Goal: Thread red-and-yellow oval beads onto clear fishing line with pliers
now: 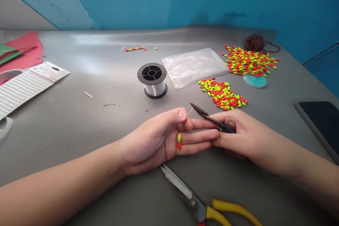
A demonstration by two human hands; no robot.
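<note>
Two beads (179,141) sit end to end below and left of the pliers (212,117), nearer the left hand (161,130), whose pinched fingers hold a thin strand (190,111) slanting toward the pliers' tip, while the right hand (242,130) grips the handles.

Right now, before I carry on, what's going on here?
The left hand pinches a thin strand, with two beads in front of its palm. The right hand holds pliers, their tip at the strand; whether they grip it is unclear. The scissors lie nearer the wearer, and the spool stands beyond the hands.
</note>
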